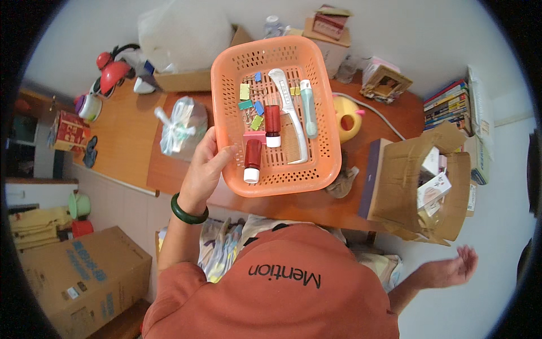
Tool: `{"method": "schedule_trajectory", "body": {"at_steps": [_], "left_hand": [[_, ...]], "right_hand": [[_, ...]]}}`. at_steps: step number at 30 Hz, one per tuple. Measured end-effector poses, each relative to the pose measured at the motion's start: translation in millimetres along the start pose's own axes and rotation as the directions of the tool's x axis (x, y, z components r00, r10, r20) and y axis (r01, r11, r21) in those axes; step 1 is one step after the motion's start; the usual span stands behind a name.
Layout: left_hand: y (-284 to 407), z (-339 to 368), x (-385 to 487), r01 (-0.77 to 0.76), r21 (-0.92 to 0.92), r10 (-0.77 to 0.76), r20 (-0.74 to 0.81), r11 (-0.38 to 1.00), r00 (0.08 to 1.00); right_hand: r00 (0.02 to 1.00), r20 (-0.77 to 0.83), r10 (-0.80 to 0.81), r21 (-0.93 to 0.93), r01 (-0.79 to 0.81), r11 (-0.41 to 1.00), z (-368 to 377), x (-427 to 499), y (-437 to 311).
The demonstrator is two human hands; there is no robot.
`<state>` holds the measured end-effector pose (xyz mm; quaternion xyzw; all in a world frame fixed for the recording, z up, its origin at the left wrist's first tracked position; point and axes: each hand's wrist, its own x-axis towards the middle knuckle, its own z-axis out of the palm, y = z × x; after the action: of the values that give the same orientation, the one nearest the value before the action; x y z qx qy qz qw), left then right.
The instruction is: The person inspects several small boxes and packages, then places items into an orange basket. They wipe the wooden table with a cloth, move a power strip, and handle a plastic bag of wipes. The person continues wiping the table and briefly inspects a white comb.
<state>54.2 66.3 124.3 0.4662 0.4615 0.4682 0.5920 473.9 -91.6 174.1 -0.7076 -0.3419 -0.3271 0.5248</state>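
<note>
My left hand (207, 167) grips the lower left rim of an orange perforated plastic basket (330, 169), held up above the desk. Inside it lie two dark red bottles with white caps, an upper one (272, 123) and a lower one (253, 156). A white-handled comb (292, 114) lies to their right, beside a capped pale green toothbrush (308, 110). Several binder clips in blue, green and yellow, such as a light yellow one (244, 91), are scattered on the left. A pink piece (255, 136) is partly covered by the lower bottle. My right hand (463, 265) is off to the right, holding nothing visible, fingers loosely curled.
An open cardboard box (398, 182) with small packages stands right on the wooden desk (123, 127). A tied plastic bag (184, 127) sits left of the basket. Books (444, 104) and a photo frame (387, 82) stand at the back right. A large carton (84, 271) is at lower left.
</note>
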Motion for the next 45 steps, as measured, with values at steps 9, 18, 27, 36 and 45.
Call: {"method": "schedule_trajectory", "body": {"at_steps": [9, 18, 27, 36, 45], "left_hand": [[-57, -69, -60, 0.052, 0.049, -0.05, -0.033, 0.997, 0.998], [-113, -101, -56, 0.07, 0.167, -0.077, 0.033, 0.983, 0.997], [-149, -109, -26, 0.119, 0.104, -0.13, 0.116, 0.987, 0.985], [-155, -112, -21, 0.14, 0.117, -0.155, 0.131, 0.983, 0.979], [-179, -124, -17, 0.174, 0.048, -0.179, 0.169, 0.984, 0.969]], "right_hand": [[0.151, 0.714, -0.684, 0.7, -0.154, 0.697, 108, -169, -176], [-0.077, 0.604, -0.794, 0.797, 0.102, 0.596, 145, -262, -202], [-0.446, 0.854, -0.267, -0.47, -0.882, -0.027, 147, -252, -177], [-0.352, 0.868, -0.35, -0.401, -0.913, -0.076, 134, -250, -176], [-0.2, 0.802, -0.562, 0.376, -0.563, 0.736, 132, -273, -182]]}}
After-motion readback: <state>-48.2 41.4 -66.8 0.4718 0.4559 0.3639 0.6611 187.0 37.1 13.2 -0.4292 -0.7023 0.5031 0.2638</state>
